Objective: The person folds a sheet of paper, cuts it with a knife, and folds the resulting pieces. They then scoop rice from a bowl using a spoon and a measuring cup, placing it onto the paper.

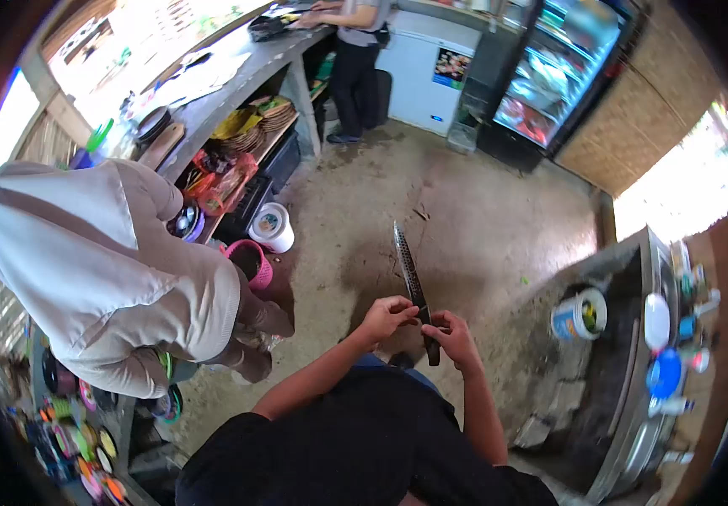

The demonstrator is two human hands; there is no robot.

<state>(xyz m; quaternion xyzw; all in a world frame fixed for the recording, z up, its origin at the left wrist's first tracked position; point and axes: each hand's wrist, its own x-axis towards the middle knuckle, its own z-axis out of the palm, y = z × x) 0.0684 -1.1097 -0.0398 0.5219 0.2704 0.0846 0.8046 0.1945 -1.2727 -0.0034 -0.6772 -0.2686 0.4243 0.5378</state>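
A long knife (408, 268) with a dark, patterned blade and a black handle is held in front of my body, its tip pointing away from me. My right hand (455, 339) has its fingers closed on the handle. At the base of the blade, on the left side, my left hand (389, 320) is closed too, its fingertips pinched against the knife. Below both hands the end of the handle sticks out. Whether anything small sits between the left fingertips cannot be made out.
A person in a pale hooded top (119, 270) stands close on my left. Another person (359, 67) works at the long counter (237, 84). A pink basket (264, 274) and white bucket (284, 240) stand on the floor. At right are a concrete sink (646, 278) and another bucket (562, 325).
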